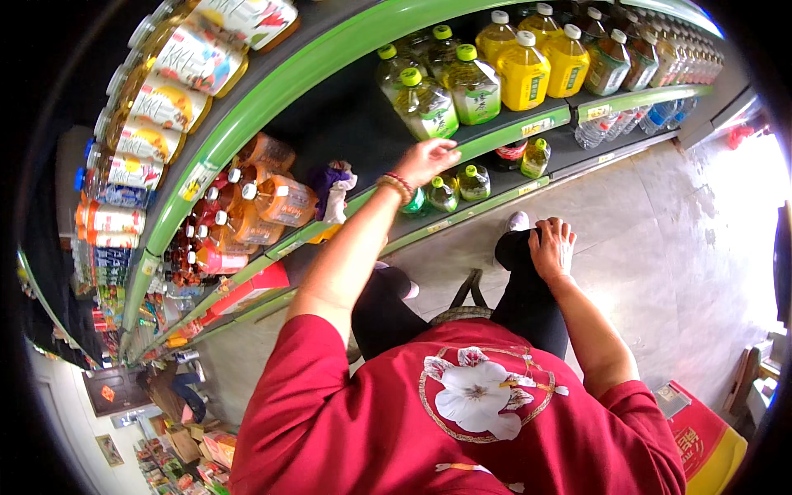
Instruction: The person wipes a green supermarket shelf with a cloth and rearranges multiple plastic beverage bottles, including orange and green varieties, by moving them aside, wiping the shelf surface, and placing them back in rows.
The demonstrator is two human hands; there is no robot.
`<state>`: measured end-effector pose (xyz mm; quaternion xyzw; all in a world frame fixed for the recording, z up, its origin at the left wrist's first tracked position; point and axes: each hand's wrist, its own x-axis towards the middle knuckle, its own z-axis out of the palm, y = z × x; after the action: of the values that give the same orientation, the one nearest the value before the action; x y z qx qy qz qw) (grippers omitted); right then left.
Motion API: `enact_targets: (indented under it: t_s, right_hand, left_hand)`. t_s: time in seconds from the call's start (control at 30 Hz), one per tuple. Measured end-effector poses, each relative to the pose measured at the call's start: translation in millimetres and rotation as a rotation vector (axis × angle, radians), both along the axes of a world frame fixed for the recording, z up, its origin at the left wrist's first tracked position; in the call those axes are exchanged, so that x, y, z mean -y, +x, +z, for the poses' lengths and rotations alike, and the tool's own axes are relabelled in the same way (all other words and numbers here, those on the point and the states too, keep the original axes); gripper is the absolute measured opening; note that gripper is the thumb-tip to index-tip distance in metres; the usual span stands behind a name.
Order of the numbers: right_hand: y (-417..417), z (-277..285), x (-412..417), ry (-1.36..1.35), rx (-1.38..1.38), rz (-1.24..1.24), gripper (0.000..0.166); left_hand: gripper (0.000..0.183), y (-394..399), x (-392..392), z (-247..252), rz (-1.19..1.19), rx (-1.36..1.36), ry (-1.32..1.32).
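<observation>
My left hand (pixel 428 162) reaches out to the shelf edge, just below a large green tea bottle (pixel 426 105) with a light green cap; its fingers are loosely curled and I see nothing in them. A beaded bracelet (pixel 396 185) is on that wrist. My right hand (pixel 552 249) rests on my right knee, fingers spread. Yellow drink bottles (pixel 525 71) stand right of the green ones. Left of my left forearm, a purple and white cloth (pixel 334 189) lies at the shelf edge beside orange drink bottles (pixel 288 199), several of them tilted or lying.
Green-edged store shelves (pixel 482 141) curve across the front and left. Small green-capped bottles (pixel 474 182) stand on the lower shelf. A red carton (pixel 250 289) sits low at left. Another person (pixel 179 390) is farther off at lower left. A red and yellow box (pixel 705 439) stands behind me at right.
</observation>
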<state>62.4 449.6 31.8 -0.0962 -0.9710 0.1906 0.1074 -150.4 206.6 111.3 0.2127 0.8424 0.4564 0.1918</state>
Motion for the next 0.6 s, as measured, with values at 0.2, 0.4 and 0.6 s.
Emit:
enact_targets:
  t_s: [0.2, 0.4, 0.6]
  right_hand:
    - [-5, -6, -5, 0.032, 0.074, 0.136, 0.026]
    - [-13, -8, -9, -0.024, 0.073, 0.164, 0.021]
    - [-15, -16, -13, -0.059, 0.046, 0.178, 0.021]
  left_hand:
    - [0.058, -18, -36, -26, 0.210, -0.035, 0.075]
    - [0.050, -29, -28, -29, 0.345, -0.136, 0.056]
    - [0.047, -39, -34, -20, 0.379, -0.090, -0.002]
